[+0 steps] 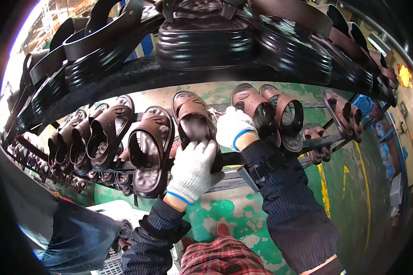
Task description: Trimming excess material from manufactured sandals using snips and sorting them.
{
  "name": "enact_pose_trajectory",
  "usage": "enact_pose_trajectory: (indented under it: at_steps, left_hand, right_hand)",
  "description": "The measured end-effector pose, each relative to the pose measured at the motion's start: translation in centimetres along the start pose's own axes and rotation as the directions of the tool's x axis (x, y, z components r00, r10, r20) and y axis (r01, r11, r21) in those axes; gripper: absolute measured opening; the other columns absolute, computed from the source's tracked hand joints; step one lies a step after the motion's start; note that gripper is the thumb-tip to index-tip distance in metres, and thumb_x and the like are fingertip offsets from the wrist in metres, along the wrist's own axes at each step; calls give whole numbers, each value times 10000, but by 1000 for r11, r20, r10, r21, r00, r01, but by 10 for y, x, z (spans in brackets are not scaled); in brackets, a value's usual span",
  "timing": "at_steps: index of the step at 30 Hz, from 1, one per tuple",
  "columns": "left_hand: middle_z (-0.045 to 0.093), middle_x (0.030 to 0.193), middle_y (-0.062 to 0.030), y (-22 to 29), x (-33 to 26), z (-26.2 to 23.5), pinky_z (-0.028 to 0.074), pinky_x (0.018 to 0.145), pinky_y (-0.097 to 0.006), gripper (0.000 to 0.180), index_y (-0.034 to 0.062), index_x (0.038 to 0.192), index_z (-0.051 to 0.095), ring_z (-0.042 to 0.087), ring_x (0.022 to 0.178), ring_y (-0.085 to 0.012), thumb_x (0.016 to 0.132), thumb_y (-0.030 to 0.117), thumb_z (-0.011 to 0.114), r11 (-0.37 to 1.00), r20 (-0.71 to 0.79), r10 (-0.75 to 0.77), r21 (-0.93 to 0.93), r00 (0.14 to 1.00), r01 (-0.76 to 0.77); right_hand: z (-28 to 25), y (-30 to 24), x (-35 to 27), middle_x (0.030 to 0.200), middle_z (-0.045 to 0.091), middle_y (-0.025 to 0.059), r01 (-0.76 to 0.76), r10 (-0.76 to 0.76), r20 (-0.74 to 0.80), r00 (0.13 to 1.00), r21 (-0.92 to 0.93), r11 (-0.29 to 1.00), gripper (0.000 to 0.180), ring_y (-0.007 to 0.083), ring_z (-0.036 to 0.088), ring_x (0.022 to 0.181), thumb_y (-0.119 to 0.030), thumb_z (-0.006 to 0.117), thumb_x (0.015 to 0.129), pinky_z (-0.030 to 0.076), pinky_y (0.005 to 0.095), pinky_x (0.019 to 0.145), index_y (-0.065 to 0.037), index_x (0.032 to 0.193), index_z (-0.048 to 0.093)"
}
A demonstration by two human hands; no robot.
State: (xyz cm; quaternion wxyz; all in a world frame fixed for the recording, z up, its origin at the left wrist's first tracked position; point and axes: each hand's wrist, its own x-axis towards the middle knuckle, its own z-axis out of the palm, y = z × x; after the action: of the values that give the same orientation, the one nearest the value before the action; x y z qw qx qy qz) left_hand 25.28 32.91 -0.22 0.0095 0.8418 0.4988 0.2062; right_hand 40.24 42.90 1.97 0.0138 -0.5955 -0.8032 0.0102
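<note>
Both my hands wear white knit gloves with blue cuffs. My left hand (193, 170) grips the lower end of a brown strap sandal (193, 120) that stands on a rack rail at the centre. My right hand (232, 128) closes on the right edge of the same sandal, near its strap. A darker brown sandal (150, 151) hangs just left of it, and another brown sandal (257, 110) sits just right of my right hand.
A long rack (234, 176) carries rows of brown sandals left and right. An upper shelf of black-soled sandals (202, 41) overhangs close above. Below lie a green worn floor (344, 192) with yellow lines and a white crate (114, 213).
</note>
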Motion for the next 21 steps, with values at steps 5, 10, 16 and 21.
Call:
enact_pose_trajectory:
  at_steps: [5, 10, 16, 21]
  left_hand:
    - [605, 1149, -150, 1, 7, -1, 482, 913, -470, 703, 45, 1231, 559, 573, 1087, -352, 668, 367, 829, 997, 32, 7, -71, 999, -5]
    - [609, 1167, -148, -3, 5, -4, 490, 913, -466, 723, 58, 1253, 567, 580, 1083, -348, 654, 362, 836, 998, 60, -32, -49, 998, 35]
    - [615, 1195, -145, -5, 5, -3, 497, 914, -468, 759, 59, 1264, 576, 587, 1091, -340, 636, 385, 850, 998, 95, -61, -19, 994, 63]
    - [585, 1251, -140, 4, 7, -3, 454, 960, -486, 745, 43, 1252, 543, 557, 1155, -305, 676, 417, 832, 1000, 89, -25, -15, 996, 27]
  right_hand:
    - [-6, 1, 4, 1282, 585, 206, -57, 59, 48, 997, -49, 997, 372, 396, 581, 1163, -276, 568, 893, 531, 490, 915, -59, 1151, 725]
    - [-11, -15, 14, 1322, 569, 201, -72, 77, 136, 988, -40, 997, 401, 372, 579, 1217, -311, 598, 897, 523, 492, 947, -95, 1217, 707]
    - [-12, -20, 21, 1343, 554, 215, -117, 124, 207, 970, -46, 992, 413, 368, 582, 1226, -303, 636, 877, 525, 500, 953, -100, 1230, 704]
    - [-19, -7, 21, 1437, 515, 218, -118, 130, 277, 952, -57, 991, 501, 390, 568, 1258, -346, 646, 875, 522, 502, 951, -79, 1298, 666]
